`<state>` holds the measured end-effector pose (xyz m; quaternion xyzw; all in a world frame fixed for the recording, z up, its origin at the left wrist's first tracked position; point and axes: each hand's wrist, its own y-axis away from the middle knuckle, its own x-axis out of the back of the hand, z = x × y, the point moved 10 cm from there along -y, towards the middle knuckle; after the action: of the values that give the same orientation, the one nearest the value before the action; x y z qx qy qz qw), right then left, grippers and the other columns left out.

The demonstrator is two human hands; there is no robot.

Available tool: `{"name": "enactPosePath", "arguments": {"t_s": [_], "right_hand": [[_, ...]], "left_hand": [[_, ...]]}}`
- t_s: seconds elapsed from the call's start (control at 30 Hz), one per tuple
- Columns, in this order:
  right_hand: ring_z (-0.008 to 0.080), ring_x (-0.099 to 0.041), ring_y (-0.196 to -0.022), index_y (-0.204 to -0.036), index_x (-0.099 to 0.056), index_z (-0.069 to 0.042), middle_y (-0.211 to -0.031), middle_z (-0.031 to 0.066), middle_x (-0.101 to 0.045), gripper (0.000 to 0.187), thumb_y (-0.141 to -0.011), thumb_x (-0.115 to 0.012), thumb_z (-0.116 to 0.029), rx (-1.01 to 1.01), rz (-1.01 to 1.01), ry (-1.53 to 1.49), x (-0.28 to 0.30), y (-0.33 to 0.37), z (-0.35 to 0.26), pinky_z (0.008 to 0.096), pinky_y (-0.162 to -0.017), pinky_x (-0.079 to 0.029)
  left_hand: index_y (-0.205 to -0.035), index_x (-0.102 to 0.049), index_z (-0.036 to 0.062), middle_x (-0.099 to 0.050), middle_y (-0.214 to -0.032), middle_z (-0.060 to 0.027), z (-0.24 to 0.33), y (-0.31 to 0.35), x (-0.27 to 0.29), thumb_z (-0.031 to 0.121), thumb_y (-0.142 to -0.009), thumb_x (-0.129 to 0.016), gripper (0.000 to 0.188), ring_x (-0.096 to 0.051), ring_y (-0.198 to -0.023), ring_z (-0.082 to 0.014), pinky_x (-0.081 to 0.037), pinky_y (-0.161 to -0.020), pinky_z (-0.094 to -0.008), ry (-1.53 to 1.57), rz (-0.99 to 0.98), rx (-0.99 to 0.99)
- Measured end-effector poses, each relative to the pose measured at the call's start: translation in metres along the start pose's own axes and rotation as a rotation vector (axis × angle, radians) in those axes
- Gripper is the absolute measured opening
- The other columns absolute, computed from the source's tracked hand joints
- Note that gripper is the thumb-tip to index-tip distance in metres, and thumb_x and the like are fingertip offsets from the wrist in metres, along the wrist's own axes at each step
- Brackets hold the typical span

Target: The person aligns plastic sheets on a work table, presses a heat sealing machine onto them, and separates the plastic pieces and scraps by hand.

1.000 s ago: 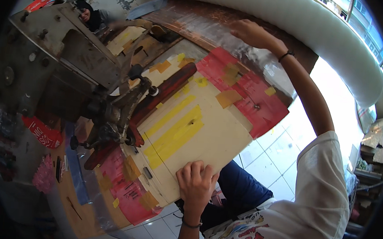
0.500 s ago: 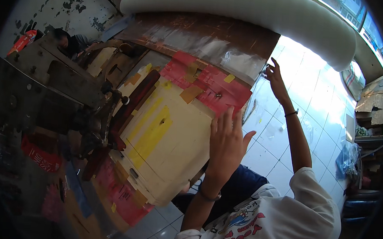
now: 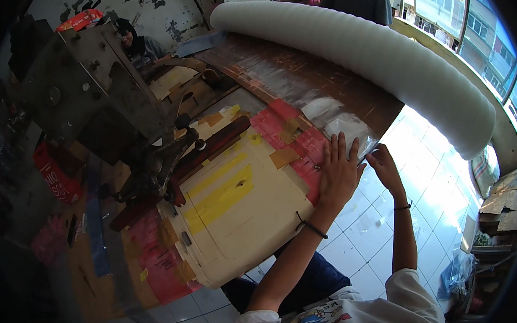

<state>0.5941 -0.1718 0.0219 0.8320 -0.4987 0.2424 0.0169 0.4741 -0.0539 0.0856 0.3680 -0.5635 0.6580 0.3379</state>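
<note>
My left hand (image 3: 338, 177) lies flat with its fingers stretched out, over the edge of red taped material and against clear plastic sheeting (image 3: 350, 127) at the table's right end. Close by on its right, my right hand (image 3: 388, 171) is bent at the table edge, thumb and fingertips closed at the rim of the plastic; the pinch itself is small and partly hidden. Left of my hands is a cream-coloured board (image 3: 249, 214) with yellow tape strips. Red taped patches (image 3: 282, 118) lie beyond it.
A dark metal machine (image 3: 109, 87) stands at left, with a dark red bar (image 3: 215, 147) across the board. A long white foam roll (image 3: 360, 52) lies behind the brown tabletop (image 3: 311, 73). Another person (image 3: 138, 44) sits at far left. A tiled floor (image 3: 378, 243) lies to the right.
My left hand has moved forward and right from above the board to the plastic. My right hand has come down and nearer to the left one. The view has shifted.
</note>
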Motion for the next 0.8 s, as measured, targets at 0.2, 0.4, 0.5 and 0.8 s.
{"name": "enactPosePath", "arguments": {"t_s": [0.2,0.4,0.5,0.8], "right_hand": [[0.0214,-0.064,-0.096,-0.134,-0.052,0.001,-0.107,0.0137,-0.068,0.062,-0.092,-0.076,-0.036,-0.056,0.003,0.163,0.008,-0.017,0.008,0.0356,-0.086,-0.051],[0.0366,-0.067,-0.101,-0.116,-0.067,0.004,-0.109,0.0247,-0.069,0.068,-0.094,-0.064,-0.060,-0.062,0.105,0.760,0.043,-0.048,-0.007,0.0447,-0.090,-0.052],[0.0347,-0.072,-0.084,-0.103,-0.074,0.000,-0.093,0.0219,-0.074,0.054,-0.096,-0.064,-0.053,0.037,-0.004,0.806,0.017,-0.057,-0.083,0.0456,-0.077,-0.054],[0.0462,-0.047,-0.134,-0.149,-0.046,-0.014,-0.148,0.0263,-0.047,0.062,-0.099,-0.059,-0.047,0.593,0.117,0.691,-0.094,-0.207,-0.172,0.0498,-0.111,-0.040]], "left_hand": [[-0.149,-0.045,0.0072,-0.042,-0.151,-0.0254,-0.008,0.020,0.019,0.046,-0.099,-0.057,0.065,-0.032,-0.148,-0.0398,-0.021,-0.122,-0.0568,0.120,0.019,-0.023],[-0.132,-0.061,0.0087,-0.057,-0.135,-0.0135,-0.033,0.140,0.140,0.027,-0.092,-0.070,0.045,-0.048,-0.136,-0.0338,-0.021,-0.119,-0.0635,0.409,0.184,0.074],[-0.114,-0.070,0.0108,-0.065,-0.124,-0.0060,-0.095,0.226,0.215,0.017,-0.087,-0.075,0.028,-0.057,-0.128,-0.0314,-0.027,-0.118,-0.0600,0.380,0.256,0.311],[-0.134,-0.058,0.0026,-0.055,-0.142,-0.0191,-0.286,0.431,0.353,0.021,-0.092,-0.071,0.047,-0.049,-0.133,-0.0382,-0.036,-0.116,-0.0469,-0.192,0.334,0.991]]}}
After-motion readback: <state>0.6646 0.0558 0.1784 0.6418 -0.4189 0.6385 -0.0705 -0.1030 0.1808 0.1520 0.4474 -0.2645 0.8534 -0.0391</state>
